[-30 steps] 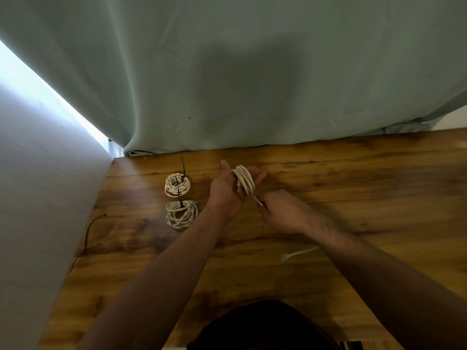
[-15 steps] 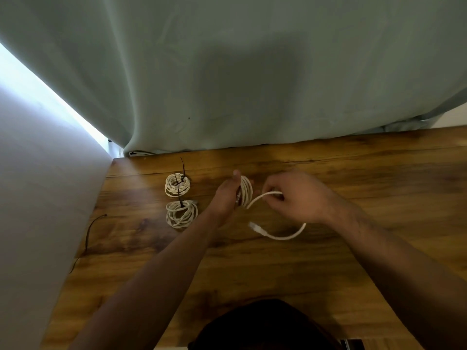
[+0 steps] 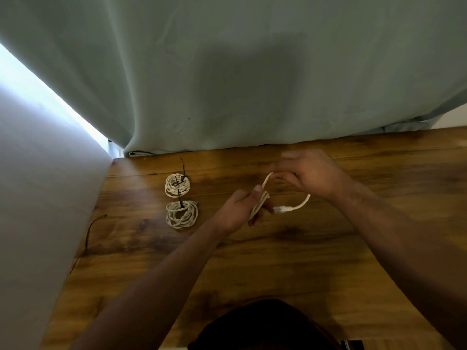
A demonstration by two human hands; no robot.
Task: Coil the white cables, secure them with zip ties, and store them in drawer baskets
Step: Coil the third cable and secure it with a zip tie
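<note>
1. Right hand is motion-blurred, worst at the fingertips; single fingers are hard to separate.
2. The wound part of the white cable is mostly hidden inside the left hand. The turns cannot be counted.
3. A dark rounded shape at the lower edge is cut off by the frame; I cannot tell what it is.
4. A loose black zip tie lies at the table's left edge against the wall. Its lower end is too thin to follow.
5. Left hand grasps the wound bundle, thumb on top, above mid-table.
6. The free run rises from the bundle to the right hand, which pinches it with curled fingers. It then arcs down and back left.
7. The run ends in the connector, just right of the left fingers.
8. Two tied coils lie flat, left of the left hand: the far coil and near coil. They sit close together, and each carries a black tie with its tail sticking out.
</note>
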